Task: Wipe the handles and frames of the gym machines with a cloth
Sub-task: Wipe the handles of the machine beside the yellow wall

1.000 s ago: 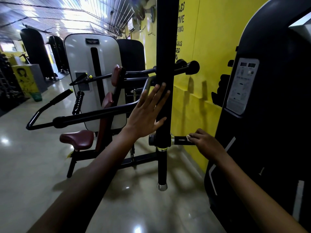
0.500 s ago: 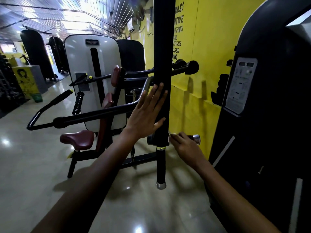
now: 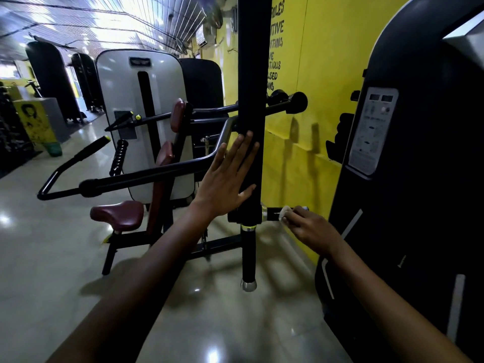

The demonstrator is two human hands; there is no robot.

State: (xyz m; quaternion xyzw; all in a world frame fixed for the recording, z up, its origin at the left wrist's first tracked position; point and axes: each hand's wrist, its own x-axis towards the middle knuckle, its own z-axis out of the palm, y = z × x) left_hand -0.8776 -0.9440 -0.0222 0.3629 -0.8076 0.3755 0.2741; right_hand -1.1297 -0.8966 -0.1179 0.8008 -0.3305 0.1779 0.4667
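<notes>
A thick black hanging bar (image 3: 253, 106) of a gym machine runs down the middle of the view and ends in a chrome cap (image 3: 248, 285). My left hand (image 3: 227, 180) lies flat and open against the bar's side, fingers pointing up. A short horizontal peg (image 3: 272, 214) with a chrome end sticks out to the right from the bar's lower part. My right hand (image 3: 310, 229) is closed on a small white cloth (image 3: 285, 213) and presses it onto that peg near its outer end.
A dark weight-stack housing (image 3: 408, 179) with an instruction label stands close on the right. The yellow wall (image 3: 301, 158) is behind the bar. A seated machine with a maroon seat (image 3: 117, 214) and long black lever arms (image 3: 146, 176) stands left of the bar on the glossy floor.
My right hand has slid outward along the peg, back toward its chrome end, after being near the bar half a second ago. My left hand has stayed flat on the bar.
</notes>
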